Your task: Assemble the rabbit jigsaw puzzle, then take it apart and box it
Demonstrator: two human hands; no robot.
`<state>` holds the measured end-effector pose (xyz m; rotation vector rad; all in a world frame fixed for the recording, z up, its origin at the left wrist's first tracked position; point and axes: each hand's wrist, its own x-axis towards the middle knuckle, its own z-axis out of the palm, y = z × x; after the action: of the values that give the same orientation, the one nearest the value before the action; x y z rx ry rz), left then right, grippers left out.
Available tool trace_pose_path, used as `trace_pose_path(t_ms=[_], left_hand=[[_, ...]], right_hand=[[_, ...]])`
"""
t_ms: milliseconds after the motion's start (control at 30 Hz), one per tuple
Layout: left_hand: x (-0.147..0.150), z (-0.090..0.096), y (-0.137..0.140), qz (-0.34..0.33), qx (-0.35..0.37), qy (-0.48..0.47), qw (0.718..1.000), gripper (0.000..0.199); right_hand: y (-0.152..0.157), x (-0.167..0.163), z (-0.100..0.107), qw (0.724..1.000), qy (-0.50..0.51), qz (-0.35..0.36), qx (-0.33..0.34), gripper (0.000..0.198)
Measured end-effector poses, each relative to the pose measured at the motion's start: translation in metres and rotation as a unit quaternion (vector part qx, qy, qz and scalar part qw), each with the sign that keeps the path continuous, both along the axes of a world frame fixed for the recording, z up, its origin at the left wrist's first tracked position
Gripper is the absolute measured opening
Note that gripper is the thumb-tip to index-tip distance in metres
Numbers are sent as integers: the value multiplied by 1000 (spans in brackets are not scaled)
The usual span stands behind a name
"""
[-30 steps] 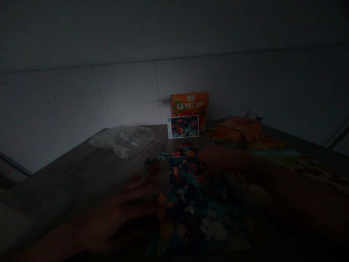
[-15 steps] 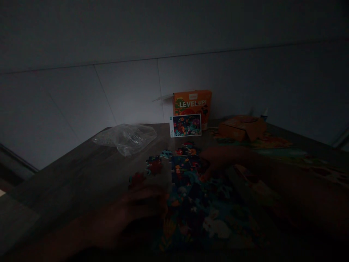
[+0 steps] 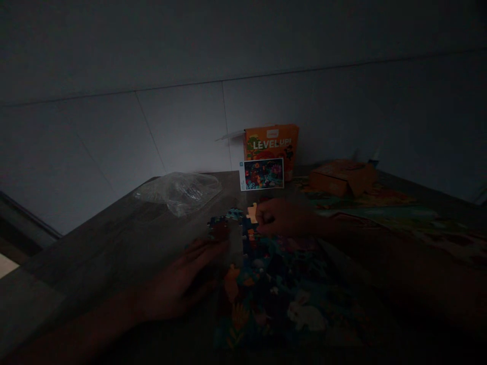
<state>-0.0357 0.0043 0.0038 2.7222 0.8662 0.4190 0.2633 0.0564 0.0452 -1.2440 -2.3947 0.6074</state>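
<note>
In the dim light, a partly joined jigsaw puzzle point(image 3: 266, 289) lies on the table, with a white rabbit near its lower right. My right hand point(image 3: 283, 217) is over the puzzle's far edge, its fingers pinched on a puzzle piece point(image 3: 252, 213) whose pale face catches the light. To the left of the puzzle, my left hand point(image 3: 182, 279) rests low over the table with its fingers stretched out. Just beyond its fingertips are loose joined pieces point(image 3: 218, 227), partly covered by the hand. A small bluish piece point(image 3: 235, 213) lies farther back.
An orange box point(image 3: 274, 144) marked "LEVEL UP!" stands against the wall, with a picture card point(image 3: 264, 174) leaning on it. A clear plastic bag point(image 3: 182, 192) lies at the back left. Another orange box point(image 3: 342, 177) sits at the back right, on a colourful picture point(image 3: 407, 218).
My right hand has shifted left and now shows a pale piece in its fingers. My left hand has moved forward, covering loose red pieces. The view has tilted slightly.
</note>
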Motion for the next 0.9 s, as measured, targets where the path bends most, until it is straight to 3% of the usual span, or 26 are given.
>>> trace_pose_path(t_ms=[167, 267, 367, 533, 733, 900], left_hand=[[7, 6, 0, -37, 6, 24, 999, 44], [10, 8, 0, -44, 6, 18, 999, 41], [11, 8, 1, -45, 11, 12, 999, 41], [9, 8, 1, -45, 8, 24, 999, 40], [10, 8, 1, -39, -4, 26, 999, 39], [11, 10, 1, -42, 0, 19, 999, 39]], right_hand=[[2, -1, -11, 973, -58, -147, 170, 14], [13, 7, -24, 964, -92, -114, 224, 28], [22, 9, -43, 975, -103, -33, 194, 38], [22, 1, -55, 980, -96, 27, 175, 21], [17, -1, -53, 981, -85, -41, 171, 17], [22, 2, -55, 982, -90, -40, 164, 20]])
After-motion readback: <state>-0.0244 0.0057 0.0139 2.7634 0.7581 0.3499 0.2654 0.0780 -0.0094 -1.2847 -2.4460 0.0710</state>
